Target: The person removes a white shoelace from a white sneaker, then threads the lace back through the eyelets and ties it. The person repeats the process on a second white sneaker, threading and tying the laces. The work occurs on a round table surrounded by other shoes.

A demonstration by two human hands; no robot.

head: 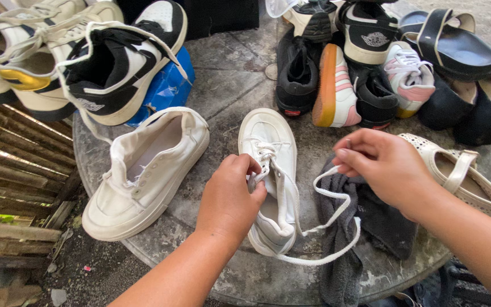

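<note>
A white sneaker [271,149] lies on the round stone table [228,79], toe pointing away from me. My left hand [231,199] pinches its white shoelace [328,219] at the eyelets, over the shoe's opening. My right hand [382,165] is closed on the other end of the lace, to the right of the shoe, above a dark grey cloth [350,244]. The lace loops down across the cloth. A second white sneaker [143,170], unlaced, lies to the left.
Black-and-white high-tops [120,62] and cream sneakers [24,51] sit at the back left over a blue bag [169,88]. Several dark shoes, a pink-and-white one [336,85] and sandals crowd the back right. A cream perforated flat [461,173] lies right. Wooden slats [12,170] stand left.
</note>
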